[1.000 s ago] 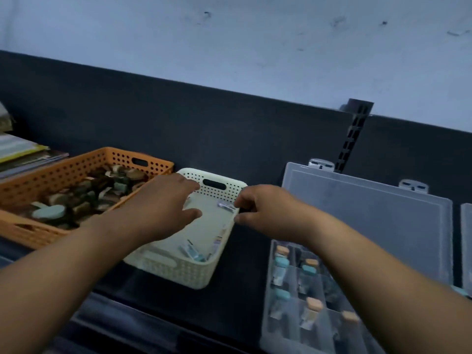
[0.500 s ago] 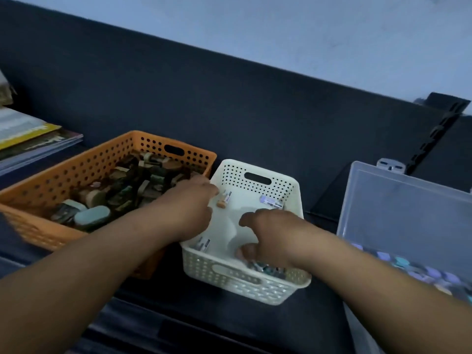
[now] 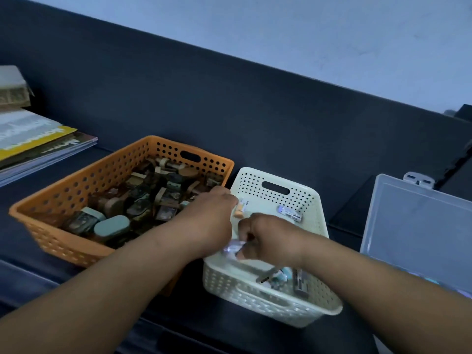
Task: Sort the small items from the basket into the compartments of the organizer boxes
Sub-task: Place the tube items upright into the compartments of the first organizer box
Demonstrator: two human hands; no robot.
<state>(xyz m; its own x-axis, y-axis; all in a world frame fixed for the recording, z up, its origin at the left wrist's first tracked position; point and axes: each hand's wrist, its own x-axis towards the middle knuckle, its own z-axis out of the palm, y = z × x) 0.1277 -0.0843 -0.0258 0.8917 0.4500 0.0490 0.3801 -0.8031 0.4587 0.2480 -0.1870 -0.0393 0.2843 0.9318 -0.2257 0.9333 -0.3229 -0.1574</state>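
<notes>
My right hand (image 3: pixel 268 238) is curled tight, pinching a small clear item (image 3: pixel 233 247) inside the white basket (image 3: pixel 255 300). My left hand (image 3: pixel 208 221) lies over its left rim; I cannot tell its grip. The item looks slick and could slip before reaching the organizer box (image 3: pixel 419 226), or fall into the orange basket (image 3: pixel 76 190) beside it.

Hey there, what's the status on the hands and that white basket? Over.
Left hand resting on white basket rim, grip unclear. Right hand pinching a small pale item inside it. Open organizer box at right, nothing between.
</notes>
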